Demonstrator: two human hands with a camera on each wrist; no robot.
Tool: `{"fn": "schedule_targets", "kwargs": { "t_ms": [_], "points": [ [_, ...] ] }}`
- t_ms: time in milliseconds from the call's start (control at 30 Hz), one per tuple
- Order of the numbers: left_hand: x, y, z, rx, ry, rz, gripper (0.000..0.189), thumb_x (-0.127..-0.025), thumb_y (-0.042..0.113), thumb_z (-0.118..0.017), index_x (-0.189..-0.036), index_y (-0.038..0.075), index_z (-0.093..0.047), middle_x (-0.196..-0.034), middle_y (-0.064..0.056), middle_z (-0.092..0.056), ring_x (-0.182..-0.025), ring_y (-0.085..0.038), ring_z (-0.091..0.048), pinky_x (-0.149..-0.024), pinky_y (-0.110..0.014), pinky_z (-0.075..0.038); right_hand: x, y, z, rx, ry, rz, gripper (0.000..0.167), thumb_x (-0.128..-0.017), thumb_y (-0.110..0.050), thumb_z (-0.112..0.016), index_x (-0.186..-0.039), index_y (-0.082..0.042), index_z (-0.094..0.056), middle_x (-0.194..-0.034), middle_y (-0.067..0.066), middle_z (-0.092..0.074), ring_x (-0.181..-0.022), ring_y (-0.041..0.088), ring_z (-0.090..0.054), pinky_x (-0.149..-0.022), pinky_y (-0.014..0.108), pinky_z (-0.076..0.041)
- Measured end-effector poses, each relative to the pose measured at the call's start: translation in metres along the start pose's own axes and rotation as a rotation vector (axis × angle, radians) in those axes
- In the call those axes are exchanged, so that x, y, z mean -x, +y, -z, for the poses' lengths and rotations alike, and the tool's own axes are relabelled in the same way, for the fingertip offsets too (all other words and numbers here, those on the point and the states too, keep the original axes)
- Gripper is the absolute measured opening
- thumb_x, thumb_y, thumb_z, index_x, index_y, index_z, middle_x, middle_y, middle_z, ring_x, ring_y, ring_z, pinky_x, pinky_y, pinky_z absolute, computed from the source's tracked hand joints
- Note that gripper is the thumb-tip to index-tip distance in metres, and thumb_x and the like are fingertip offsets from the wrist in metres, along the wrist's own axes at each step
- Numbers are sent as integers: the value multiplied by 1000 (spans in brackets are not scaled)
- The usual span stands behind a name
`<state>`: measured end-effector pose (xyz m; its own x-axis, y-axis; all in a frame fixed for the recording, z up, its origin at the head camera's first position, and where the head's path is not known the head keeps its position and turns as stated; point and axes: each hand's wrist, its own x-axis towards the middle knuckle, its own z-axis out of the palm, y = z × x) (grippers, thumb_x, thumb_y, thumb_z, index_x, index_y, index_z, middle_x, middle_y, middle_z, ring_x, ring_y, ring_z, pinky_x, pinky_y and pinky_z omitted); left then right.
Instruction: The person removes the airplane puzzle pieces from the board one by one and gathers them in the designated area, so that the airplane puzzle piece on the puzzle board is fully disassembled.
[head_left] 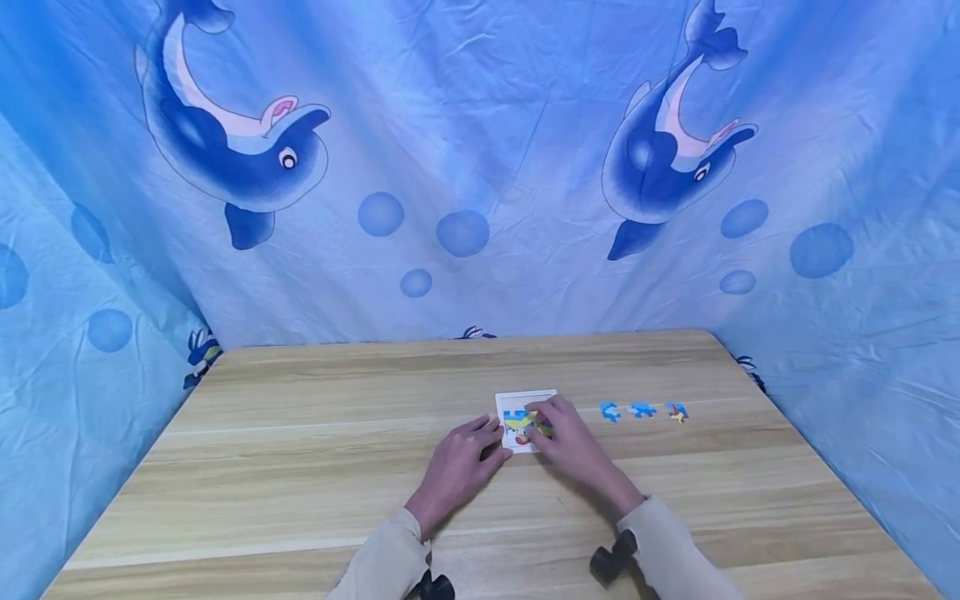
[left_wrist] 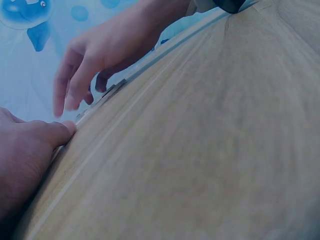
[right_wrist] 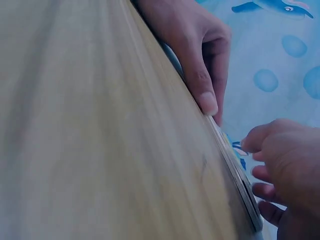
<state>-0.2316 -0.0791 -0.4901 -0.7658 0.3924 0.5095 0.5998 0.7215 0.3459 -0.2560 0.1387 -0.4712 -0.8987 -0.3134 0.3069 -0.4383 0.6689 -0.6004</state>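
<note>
The left hand has its grip on the puzzle board. The right hand is over it, grip loose. Three puzzle pieces lie nearby.

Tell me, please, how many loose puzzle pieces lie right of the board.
3, in a row: left piece, middle piece, right piece; the right hand may hide others.

Table: surfaced in pale, streaked wood grain.
Puzzle board: laid flat on the wood, partly hidden.
Loose pieces: three, spaced in a row right of the board, seemingly mostly blue.
</note>
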Motion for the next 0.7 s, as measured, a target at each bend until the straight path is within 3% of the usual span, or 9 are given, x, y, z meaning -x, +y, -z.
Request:
{"fn": "schedule_targets", "kwargs": {
  "t_ms": [300,700],
  "points": [
    [0,0,0,10,3,-5,37,-94,28,-78,-122,3,-76,-128,-13,-71,-122,-35,-65,-100,-49,-54,-14,-4,-8,93,-71,22,37,-96,-16,-74,-130,-1,-68,-98,-1,-57,-90,16,-52,-79,37,-51],
    [0,0,-1,9,24,-14,37,-93,27,-79,-121,3,-76,-127,-12,-71,-122,-35,-65,-99,-49,-55,-19,-7,-10,56,-65,-12,30,-95,-14,-76,-121,-4,-64,-98,1,-56,-90,17,-54,-80,38,-51]
  ]
}}
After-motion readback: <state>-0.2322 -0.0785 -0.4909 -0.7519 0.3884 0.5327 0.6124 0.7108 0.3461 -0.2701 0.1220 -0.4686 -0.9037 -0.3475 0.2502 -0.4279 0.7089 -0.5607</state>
